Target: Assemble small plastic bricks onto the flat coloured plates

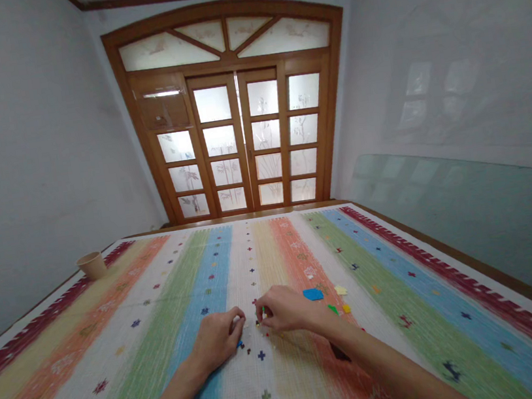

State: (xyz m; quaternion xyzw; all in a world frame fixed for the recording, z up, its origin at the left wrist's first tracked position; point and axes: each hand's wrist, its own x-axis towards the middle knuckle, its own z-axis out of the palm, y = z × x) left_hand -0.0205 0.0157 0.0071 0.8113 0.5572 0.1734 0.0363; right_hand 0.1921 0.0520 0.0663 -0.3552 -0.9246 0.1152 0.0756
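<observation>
My left hand (219, 338) rests low over the striped tablecloth (235, 263), thumb and forefinger pinched at a small whitish piece that is too small to name. Just to its right, my right hand (284, 309) is also closed in a pinch. A speck of green shows at its fingertips, but what it holds is mostly hidden. The fingertips of the two hands are a short gap apart. Tiny loose bits lie below them, among them a blue bit (240, 344). Right of my right hand lie a flat blue piece (313, 294), a green piece (332, 310) and a yellow piece (346, 308).
A pale yellow piece (341, 290) lies beyond the yellow one. Partly behind my right forearm is a dark brown thing (339, 351). A paper cup (92, 266) stands at the table's left edge. Wooden doors (243, 136) are at the far end; walls flank the table.
</observation>
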